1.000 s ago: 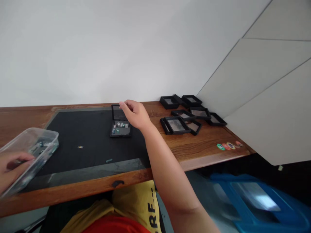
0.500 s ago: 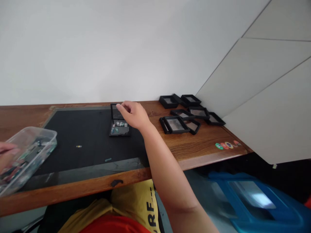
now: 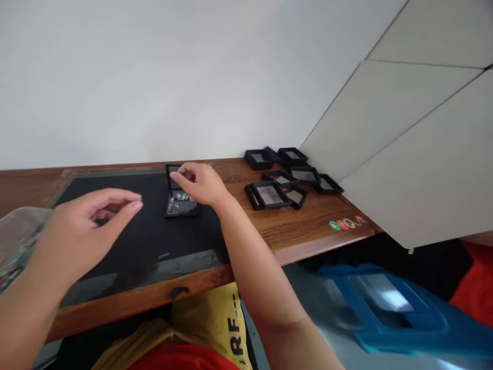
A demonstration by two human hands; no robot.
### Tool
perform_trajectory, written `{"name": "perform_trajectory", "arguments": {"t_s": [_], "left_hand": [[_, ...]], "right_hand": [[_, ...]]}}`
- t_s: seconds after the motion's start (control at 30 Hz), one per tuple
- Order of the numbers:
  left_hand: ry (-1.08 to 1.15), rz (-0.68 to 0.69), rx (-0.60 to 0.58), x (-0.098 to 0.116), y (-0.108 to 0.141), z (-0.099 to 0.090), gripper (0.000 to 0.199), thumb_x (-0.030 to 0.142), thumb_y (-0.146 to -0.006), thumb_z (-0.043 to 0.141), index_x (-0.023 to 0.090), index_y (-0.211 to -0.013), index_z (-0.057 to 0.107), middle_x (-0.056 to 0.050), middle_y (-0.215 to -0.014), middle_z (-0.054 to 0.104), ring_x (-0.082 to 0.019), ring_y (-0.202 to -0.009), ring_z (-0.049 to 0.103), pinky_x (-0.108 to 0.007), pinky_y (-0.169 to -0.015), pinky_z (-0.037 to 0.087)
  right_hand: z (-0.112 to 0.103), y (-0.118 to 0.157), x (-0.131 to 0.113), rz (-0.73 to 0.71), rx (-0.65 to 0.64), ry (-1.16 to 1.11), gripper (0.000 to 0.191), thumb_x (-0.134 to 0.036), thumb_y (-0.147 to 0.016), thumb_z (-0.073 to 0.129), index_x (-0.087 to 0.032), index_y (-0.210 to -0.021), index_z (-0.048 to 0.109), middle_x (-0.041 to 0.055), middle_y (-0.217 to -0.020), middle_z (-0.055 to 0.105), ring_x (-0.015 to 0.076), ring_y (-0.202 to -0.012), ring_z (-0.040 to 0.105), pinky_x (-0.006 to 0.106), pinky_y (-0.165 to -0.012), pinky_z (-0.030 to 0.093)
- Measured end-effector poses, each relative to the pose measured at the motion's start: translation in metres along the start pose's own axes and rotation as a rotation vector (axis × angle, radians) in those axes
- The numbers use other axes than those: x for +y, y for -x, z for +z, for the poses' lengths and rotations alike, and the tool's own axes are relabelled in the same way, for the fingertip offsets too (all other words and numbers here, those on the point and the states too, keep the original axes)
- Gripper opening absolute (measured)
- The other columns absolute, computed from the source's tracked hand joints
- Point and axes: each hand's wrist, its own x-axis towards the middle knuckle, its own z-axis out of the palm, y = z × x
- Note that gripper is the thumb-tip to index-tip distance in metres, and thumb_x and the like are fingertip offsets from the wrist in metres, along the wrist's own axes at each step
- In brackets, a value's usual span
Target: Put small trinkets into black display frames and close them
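A small black box (image 3: 182, 207) stands open on the black mat, its lid (image 3: 169, 180) raised at the back. Small clear, green and blue stones (image 3: 177, 205) lie inside. My right hand (image 3: 202, 182) is over the box in front of the lid, thumb and fingers pinched; anything between them is hidden. My left hand (image 3: 88, 226) is above the mat, left of the box. Thumb and forefinger press together on a tiny greyish piece (image 3: 140, 199), too small to name. Behind that arm is a clear plastic tub (image 3: 25, 221) of mixed small pieces, partly covered.
Several black frame-like boxes (image 3: 269, 194) with clear windows lie scattered to the right on the wooden table (image 3: 283, 228). Round stickers (image 3: 342, 224) mark its right part. A thin green piece (image 3: 164, 255) lies near the mat's front. A blue plastic stool (image 3: 370, 308) stands below.
My left hand has come out of the clear tub and moved right over the mat, fingertips pinched. My right hand stays by the lid, slightly lower. The view has shifted a little right.
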Motion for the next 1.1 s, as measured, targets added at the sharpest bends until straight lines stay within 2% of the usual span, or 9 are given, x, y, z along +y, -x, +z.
{"name": "perform_trajectory", "arguments": {"t_s": [0.1,0.17,0.3,0.43,0.63,0.9,1.1], "left_hand": [[0.253,-0.068,-0.072,0.009,-0.021,0.044,0.032,0.051,-0.080,0.087,0.026,-0.099,0.084,-0.005,-0.101,0.085,-0.027,-0.095,0.079,-0.042,-0.094,0.063],[0.469,-0.114,-0.092,0.008,-0.033,0.066,0.036,0.051,-0.075,0.090,0.023,-0.097,0.082,-0.006,-0.098,0.085,-0.028,-0.098,0.080,-0.045,-0.099,0.064],[0.667,-0.205,-0.087,-0.004,-0.042,0.089,0.045,0.048,-0.066,0.097,0.019,-0.094,0.078,-0.006,-0.091,0.083,-0.026,-0.095,0.080,-0.045,-0.098,0.066],[0.784,-0.287,-0.076,-0.012,-0.041,0.090,0.045,0.044,-0.064,0.100,0.018,-0.092,0.077,-0.005,-0.091,0.083,-0.022,-0.090,0.081,-0.037,-0.094,0.068],[0.914,-0.401,-0.175,-0.011,-0.041,0.088,0.050,0.045,-0.059,0.104,0.019,-0.093,0.078,-0.004,-0.092,0.084,-0.019,-0.087,0.081,-0.032,-0.086,0.068],[0.950,-0.426,-0.205,-0.009,-0.040,0.090,0.051,0.051,-0.056,0.106,0.019,-0.087,0.081,-0.002,-0.085,0.082,-0.015,-0.080,0.077,-0.025,-0.077,0.064],[1.010,-0.461,-0.229,-0.009,-0.041,0.091,0.046,0.051,-0.061,0.103,0.019,-0.086,0.081,-0.003,-0.088,0.083,-0.016,-0.079,0.077,-0.025,-0.075,0.064]], "right_hand": [[0.002,0.000,0.001,-0.019,-0.017,-0.024,0.035,-0.052,-0.102,0.065,-0.020,-0.089,0.071,-0.0009,-0.081,0.068,0.0130,-0.075,0.055,0.028,-0.069,0.033],[0.002,0.001,0.002,-0.028,-0.017,-0.028,0.033,-0.050,-0.101,0.066,-0.019,-0.090,0.071,-0.0014,-0.081,0.067,0.0128,-0.075,0.055,0.028,-0.069,0.033],[0.003,0.001,0.002,-0.047,-0.032,-0.038,0.025,-0.042,-0.099,0.066,-0.019,-0.095,0.072,-0.0020,-0.082,0.067,0.0126,-0.075,0.056,0.028,-0.069,0.034],[0.008,0.000,0.003,-0.111,-0.070,-0.057,0.017,-0.031,-0.094,0.065,-0.017,-0.101,0.073,-0.0037,-0.077,0.064,0.0122,-0.071,0.054,0.028,-0.069,0.035],[0.013,-0.001,0.004,-0.219,-0.111,-0.102,0.032,-0.023,-0.084,0.068,-0.017,-0.115,0.074,-0.0044,-0.080,0.063,0.0125,-0.075,0.056,0.027,-0.074,0.040],[0.014,-0.003,0.007,-0.226,-0.104,-0.065,0.030,-0.025,-0.086,0.072,-0.017,-0.114,0.080,-0.0044,-0.077,0.062,0.0113,-0.071,0.051,0.027,-0.072,0.037],[0.013,-0.002,0.006,-0.217,-0.093,-0.032,0.030,-0.026,-0.089,0.075,-0.016,-0.117,0.082,-0.0031,-0.078,0.064,0.0110,-0.071,0.051,0.028,-0.072,0.037]]}}
